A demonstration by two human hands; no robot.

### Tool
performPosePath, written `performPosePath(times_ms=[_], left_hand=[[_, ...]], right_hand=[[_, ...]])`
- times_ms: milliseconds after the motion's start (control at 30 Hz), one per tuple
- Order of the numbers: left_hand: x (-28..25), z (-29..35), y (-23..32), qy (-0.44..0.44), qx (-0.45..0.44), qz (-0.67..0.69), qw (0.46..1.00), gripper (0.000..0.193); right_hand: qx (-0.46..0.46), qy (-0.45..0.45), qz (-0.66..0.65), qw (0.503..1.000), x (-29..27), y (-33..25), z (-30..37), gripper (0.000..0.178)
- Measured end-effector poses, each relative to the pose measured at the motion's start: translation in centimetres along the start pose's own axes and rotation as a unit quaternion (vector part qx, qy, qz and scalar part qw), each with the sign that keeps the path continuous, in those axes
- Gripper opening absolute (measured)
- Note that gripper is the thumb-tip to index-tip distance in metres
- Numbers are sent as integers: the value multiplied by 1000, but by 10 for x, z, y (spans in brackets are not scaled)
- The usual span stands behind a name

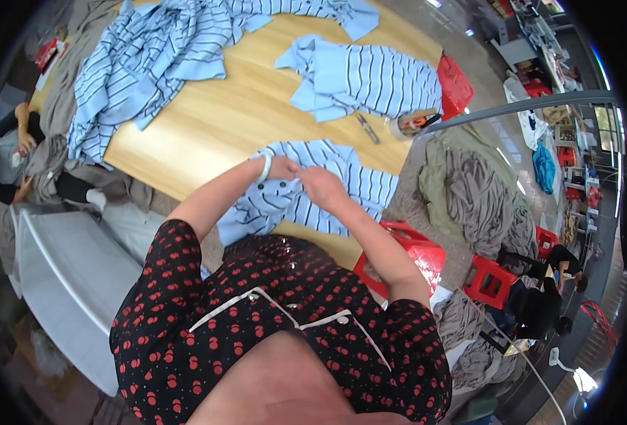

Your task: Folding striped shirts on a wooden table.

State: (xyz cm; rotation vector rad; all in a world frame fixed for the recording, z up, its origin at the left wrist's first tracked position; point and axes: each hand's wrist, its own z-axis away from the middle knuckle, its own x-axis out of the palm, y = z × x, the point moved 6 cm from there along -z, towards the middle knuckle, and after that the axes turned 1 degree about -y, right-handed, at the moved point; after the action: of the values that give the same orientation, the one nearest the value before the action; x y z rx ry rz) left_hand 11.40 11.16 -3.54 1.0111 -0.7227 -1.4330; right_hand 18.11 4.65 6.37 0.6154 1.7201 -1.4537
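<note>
On the near part of the table lies a light blue garment (338,173) with dark stripes, spread in loose folds. Dark round buttons (283,185) show on it, just below my fingers. My left hand (283,168), with a pale bangle (264,167) at its wrist, is closed in a pinch on the garment. Fingertip to fingertip with it, my right hand (321,187) also pinches the cloth, its back turned up. The exact bit between the fingertips is too small to make out. Thread snips (367,129) lie on the table beyond my right hand.
The wooden table (207,120) also bears a striped garment pile (157,53) at far left and a folded striped garment (377,78) at far right. A clear tub (414,124) stands by its right edge. Red stools (493,280), grey cloth heaps (480,188) and other people surround it.
</note>
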Motion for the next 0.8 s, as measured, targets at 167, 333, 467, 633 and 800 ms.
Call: performPosePath(times_ms=[167, 333, 467, 633, 800], left_hand=[[-1, 0, 1, 64, 18, 54, 996, 16], [-11, 3, 0, 140, 8, 76, 987, 15], [-9, 9, 8, 133, -30, 113, 984, 18], [-4, 9, 9, 94, -30, 64, 993, 18], [-8, 6, 13, 90, -7, 47, 995, 20]], right_hand=[[-17, 30, -29, 999, -4, 5, -2, 9], [-36, 28, -43, 998, -6, 8, -10, 9], [-25, -18, -24, 999, -2, 9, -12, 12], [-12, 34, -26, 999, 1, 8, -2, 11], [-19, 46, 38, 998, -5, 4, 1, 9]])
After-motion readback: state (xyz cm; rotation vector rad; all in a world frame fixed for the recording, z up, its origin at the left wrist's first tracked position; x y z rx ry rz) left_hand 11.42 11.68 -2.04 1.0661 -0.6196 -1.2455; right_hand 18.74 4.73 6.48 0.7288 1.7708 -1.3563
